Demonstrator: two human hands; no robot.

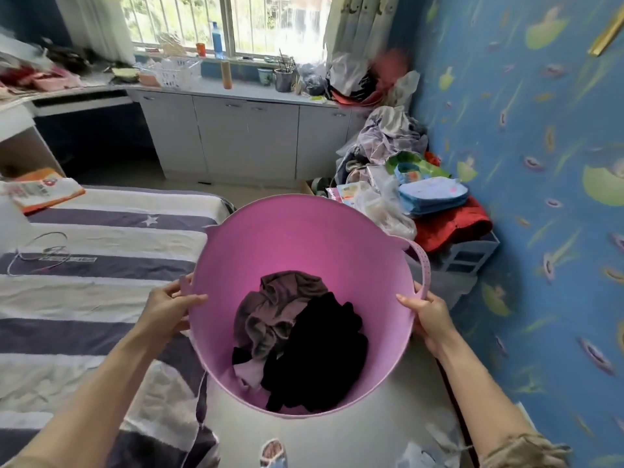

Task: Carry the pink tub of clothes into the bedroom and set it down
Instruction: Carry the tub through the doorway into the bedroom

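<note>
A large pink tub point(300, 234) fills the middle of the view, held above the floor beside the bed. Inside it lie brown-grey clothes point(270, 312) and a black garment point(324, 356). My left hand point(169, 309) grips the tub's left rim, thumb inside the wall. On the opposite side, my right hand point(427, 314) clasps the right rim just below the looped pink handle point(423, 265). Both forearms reach in from the bottom corners.
A bed with a purple and white striped cover point(84, 282) lies close on the left. A heap of clothes, bags and a white crate point(469, 255) crowds the right by the blue wall. White cabinets point(246, 133) under the window stand ahead. Pale floor point(388, 427) shows below the tub.
</note>
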